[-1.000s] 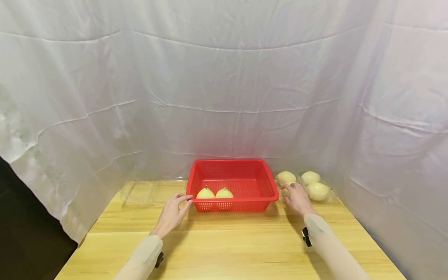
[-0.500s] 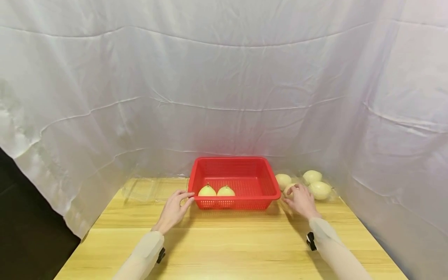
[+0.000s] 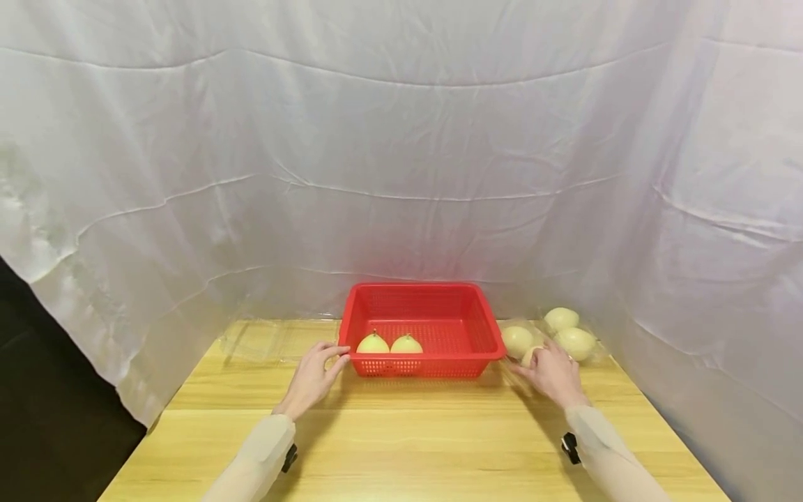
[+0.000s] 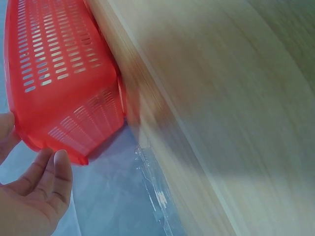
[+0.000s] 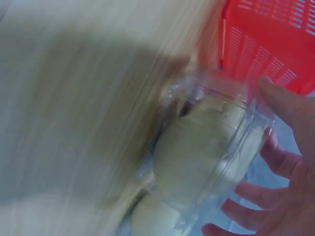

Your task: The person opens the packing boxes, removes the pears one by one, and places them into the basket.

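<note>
A red plastic basket [image 3: 483,328] stands at the back middle of the table, with two yellow pears [image 3: 373,344] near its front wall. My left hand [image 3: 311,380] holds the basket's front left corner; in the left wrist view, thumb and fingers lie on either side of that corner. My right hand [image 3: 555,376] is right of the basket. In the right wrist view, its thumb and index finger pinch the edge of a clear plastic box [image 5: 231,88] holding pears [image 5: 192,152], while the other fingers spread along its side. The hand partly hides the front pear in the head view.
Two pears [image 3: 575,344] lie at the far right in clear plastic. More clear plastic packaging [image 3: 251,341] lies at the table's back left. Grey-white cloth [image 3: 426,160] hangs behind and along both sides.
My right hand has shifted right and slightly toward me, and the nearer pears have moved with it. The left hand stays at the basket corner.
</note>
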Tool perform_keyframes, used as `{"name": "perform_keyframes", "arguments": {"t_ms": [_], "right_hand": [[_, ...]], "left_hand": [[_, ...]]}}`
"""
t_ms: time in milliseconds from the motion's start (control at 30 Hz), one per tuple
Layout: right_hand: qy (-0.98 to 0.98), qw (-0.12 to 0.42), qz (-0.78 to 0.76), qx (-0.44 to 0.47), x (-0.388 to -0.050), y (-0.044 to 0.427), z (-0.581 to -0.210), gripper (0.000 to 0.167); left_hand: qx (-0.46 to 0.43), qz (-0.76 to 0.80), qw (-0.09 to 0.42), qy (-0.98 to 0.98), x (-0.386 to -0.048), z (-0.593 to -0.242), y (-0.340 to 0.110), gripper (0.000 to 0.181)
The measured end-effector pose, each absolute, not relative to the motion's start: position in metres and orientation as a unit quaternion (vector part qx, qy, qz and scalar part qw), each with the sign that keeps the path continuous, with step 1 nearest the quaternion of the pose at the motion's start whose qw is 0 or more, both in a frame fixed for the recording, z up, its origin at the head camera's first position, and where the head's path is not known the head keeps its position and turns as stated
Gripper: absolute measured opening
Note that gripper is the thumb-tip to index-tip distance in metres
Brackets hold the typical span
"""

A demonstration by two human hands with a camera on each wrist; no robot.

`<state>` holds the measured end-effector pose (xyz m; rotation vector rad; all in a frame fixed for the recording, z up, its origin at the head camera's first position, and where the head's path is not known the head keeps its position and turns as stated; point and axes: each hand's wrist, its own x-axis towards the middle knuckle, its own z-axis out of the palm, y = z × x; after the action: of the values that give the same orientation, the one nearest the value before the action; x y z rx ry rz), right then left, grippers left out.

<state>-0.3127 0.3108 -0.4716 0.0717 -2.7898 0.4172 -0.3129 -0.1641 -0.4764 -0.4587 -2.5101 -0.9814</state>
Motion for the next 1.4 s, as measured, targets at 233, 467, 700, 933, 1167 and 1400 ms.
{"name": "perform_keyframes", "arguments": {"t_ms": [233, 467, 700, 933, 1167, 1400], "right_hand": [[-0.979, 0.091, 0.176, 0.045, -0.301, 0.327, -0.457, 0.049], [-0.981, 0.013, 0.181, 0.069, -0.288, 0.34, -0.442, 0.041], [-0.973, 0.036, 0.164, 0.159, -0.276, 0.351, -0.435, 0.053], [-0.966, 0.001, 0.136, 0.222, -0.268, 0.366, -0.429, 0.073], [-0.954, -0.08, 0.182, 0.222, -0.26, 0.375, -0.42, 0.075], [-0.954, -0.052, 0.172, 0.239, -0.257, 0.376, -0.425, 0.073]], "left_hand": [[-0.168, -0.354, 0.2, -0.898, -0.312, -0.476, -0.164, 0.028], [-0.16, -0.366, 0.199, -0.895, -0.313, -0.476, -0.164, 0.027], [-0.155, -0.367, 0.186, -0.898, -0.315, -0.474, -0.164, 0.031], [-0.143, -0.35, 0.187, -0.907, -0.313, -0.472, -0.16, 0.036], [-0.149, -0.343, 0.192, -0.907, -0.315, -0.475, -0.16, 0.038], [-0.154, -0.341, 0.191, -0.908, -0.314, -0.476, -0.162, 0.038]]}}
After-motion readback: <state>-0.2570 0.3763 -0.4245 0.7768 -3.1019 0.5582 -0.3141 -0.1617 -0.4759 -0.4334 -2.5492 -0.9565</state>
